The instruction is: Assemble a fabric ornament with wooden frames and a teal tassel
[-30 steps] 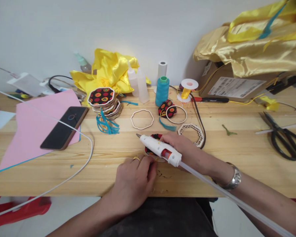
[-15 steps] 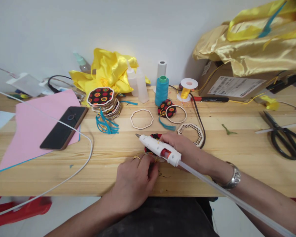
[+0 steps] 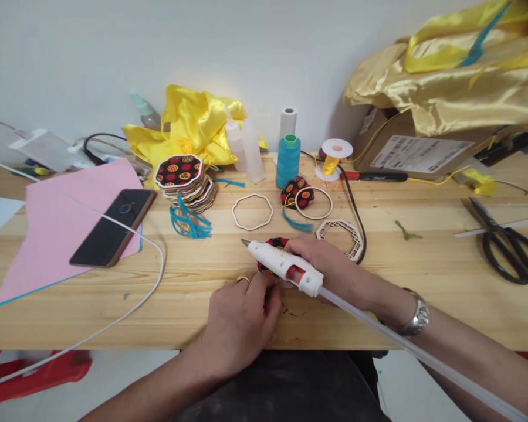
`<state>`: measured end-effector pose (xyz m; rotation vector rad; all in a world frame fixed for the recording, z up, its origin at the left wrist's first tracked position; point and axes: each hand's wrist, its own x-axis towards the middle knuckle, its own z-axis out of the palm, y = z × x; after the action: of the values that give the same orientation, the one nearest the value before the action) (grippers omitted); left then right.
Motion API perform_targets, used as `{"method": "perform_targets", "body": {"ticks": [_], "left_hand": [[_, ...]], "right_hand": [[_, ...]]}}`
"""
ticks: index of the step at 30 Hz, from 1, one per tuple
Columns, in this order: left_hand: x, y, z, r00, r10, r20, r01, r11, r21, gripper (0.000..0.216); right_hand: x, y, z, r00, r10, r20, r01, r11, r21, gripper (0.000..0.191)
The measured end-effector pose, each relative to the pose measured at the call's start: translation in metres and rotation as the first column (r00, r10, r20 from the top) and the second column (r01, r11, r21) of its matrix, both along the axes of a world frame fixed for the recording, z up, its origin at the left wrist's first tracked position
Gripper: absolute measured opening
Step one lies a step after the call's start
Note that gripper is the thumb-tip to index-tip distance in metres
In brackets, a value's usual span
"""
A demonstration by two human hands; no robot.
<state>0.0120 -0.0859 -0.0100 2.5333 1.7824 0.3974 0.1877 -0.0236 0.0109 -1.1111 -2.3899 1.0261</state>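
Note:
My right hand grips a white glue gun with a long clear glue stick trailing out of its back; the nozzle points left over the wooden table. Under the gun lies a small black fabric piece with red and yellow dots. My left hand, a ring on one finger, is curled with its fingertips pinching at that piece's near edge; what they pinch is hidden.
A stack of patterned fabric discs with teal tassels, wooden frames, teal thread spool, bottles and yellow cloth sit behind. A phone lies on pink paper at left, scissors at right, a cardboard box at back right.
My left hand has crept slightly right, toward the patterned piece. The right hand and glue gun have stayed almost still.

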Motion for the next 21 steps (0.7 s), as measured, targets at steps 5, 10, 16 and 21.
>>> {"method": "perform_targets", "body": {"ticks": [5,10,16,21], "left_hand": [[-0.003,-0.002,0.002,0.995,-0.02,0.102,0.025,0.998,-0.051,0.016],[-0.007,-0.004,0.006,0.979,-0.072,0.192,0.087,0.993,-0.074,0.011],[-0.012,-0.006,0.005,0.982,-0.096,0.163,0.107,0.993,-0.057,0.01],[-0.019,-0.006,0.005,0.946,-0.178,0.272,0.176,0.984,0.033,0.016]], "right_hand": [[0.001,0.0,-0.015,0.996,-0.031,-0.084,0.036,0.997,0.063,0.014],[0.0,0.0,-0.022,0.995,-0.03,-0.099,0.04,0.995,0.096,0.014],[-0.001,0.0,-0.022,0.996,-0.049,-0.081,0.056,0.994,0.096,0.014],[0.001,0.0,-0.015,0.996,-0.031,-0.083,0.035,0.998,0.047,0.012]]}}
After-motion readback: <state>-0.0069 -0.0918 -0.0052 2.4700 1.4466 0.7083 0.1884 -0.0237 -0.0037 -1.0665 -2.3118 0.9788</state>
